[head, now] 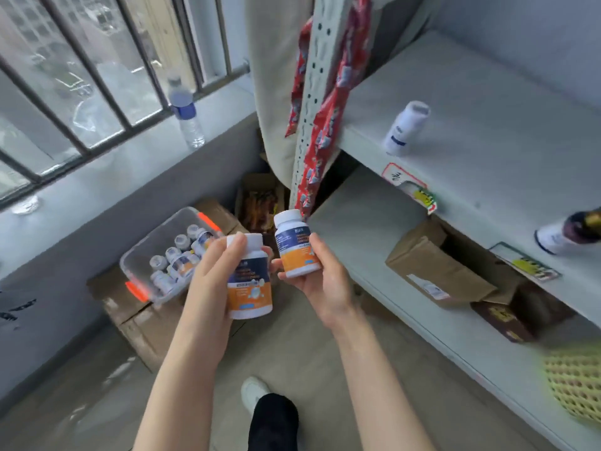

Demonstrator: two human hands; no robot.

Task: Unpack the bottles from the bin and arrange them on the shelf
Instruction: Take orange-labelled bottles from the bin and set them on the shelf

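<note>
My left hand (211, 271) grips a white-capped bottle (249, 288) with a navy and orange label, held upright at centre frame. My right hand (320, 275) holds a second bottle of the same kind (294, 247) just to its right, tilted slightly. Behind and left of my hands, a clear plastic bin (162, 255) with orange latches sits on a cardboard box and holds several more bottles. The grey metal shelf (487, 131) fills the right side. One white bottle (405, 128) stands on its upper level, and another bottle (569, 232) lies blurred at the right edge.
A water bottle (187, 112) stands on the window ledge. Red snack packets (325, 125) hang on the shelf's perforated post. An open cardboard box (442, 268) and a dark box (507, 320) sit on the lower shelf level. Cardboard boxes crowd the floor by the bin. My shoe (255, 392) is below.
</note>
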